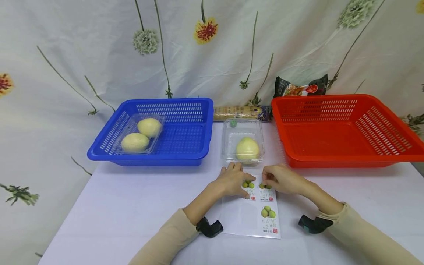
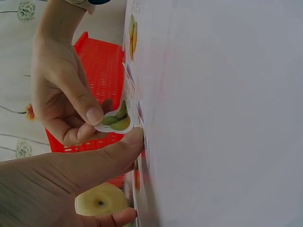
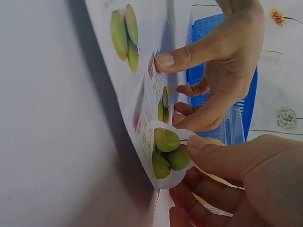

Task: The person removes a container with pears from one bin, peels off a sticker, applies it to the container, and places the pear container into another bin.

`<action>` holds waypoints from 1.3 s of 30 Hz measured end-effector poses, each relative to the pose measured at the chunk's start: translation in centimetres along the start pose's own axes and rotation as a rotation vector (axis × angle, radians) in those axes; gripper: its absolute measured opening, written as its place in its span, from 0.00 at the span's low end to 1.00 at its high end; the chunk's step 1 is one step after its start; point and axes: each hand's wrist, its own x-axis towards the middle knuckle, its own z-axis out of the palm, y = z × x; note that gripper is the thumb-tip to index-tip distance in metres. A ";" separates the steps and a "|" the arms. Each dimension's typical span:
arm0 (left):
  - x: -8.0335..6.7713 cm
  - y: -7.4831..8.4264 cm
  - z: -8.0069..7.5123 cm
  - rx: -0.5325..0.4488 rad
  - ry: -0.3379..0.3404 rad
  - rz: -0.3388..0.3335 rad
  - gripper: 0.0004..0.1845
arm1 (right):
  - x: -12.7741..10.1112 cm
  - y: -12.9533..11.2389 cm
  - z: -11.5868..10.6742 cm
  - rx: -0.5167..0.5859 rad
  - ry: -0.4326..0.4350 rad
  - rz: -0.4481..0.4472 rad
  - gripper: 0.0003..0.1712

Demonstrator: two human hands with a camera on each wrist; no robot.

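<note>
Hands meet over a sticker sheet point(image 1: 251, 217) that lies flat on the white bench point(image 1: 132, 206). The right hand point(image 1: 281, 179) pinches a fruit sticker point(image 3: 169, 156) between thumb and fingers and lifts its edge off the sheet; the sticker curls up but its lower part is still on the sheet. The left hand point(image 1: 232, 181) presses on the sheet with the thumb and straight fingertips, just beside that sticker, and grips nothing. Just behind the hands stands a clear box point(image 1: 243, 141) with one pale round fruit point(image 1: 247, 148) inside. A blue basket point(image 1: 185, 147) at the left holds a clear tray with two such fruits. A red basket point(image 1: 344, 162) is at the right.
</note>
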 end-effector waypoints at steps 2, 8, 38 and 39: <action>0.0 0.0 0.0 -0.004 -0.001 0.000 0.31 | -0.2 -0.2 -0.2 0.009 -0.003 -0.007 0.08; 0.0 0.0 0.0 -0.008 -0.008 -0.001 0.31 | -0.9 -0.9 -0.9 0.020 0.021 -0.029 0.07; -0.4 -0.1 -0.2 0.044 0.037 0.051 0.28 | 1.4 -3.4 -5.9 0.054 0.213 -0.078 0.04; -0.6 -0.1 -0.3 0.052 0.059 0.067 0.27 | 1.8 -3.4 -6.0 0.056 0.207 -0.083 0.04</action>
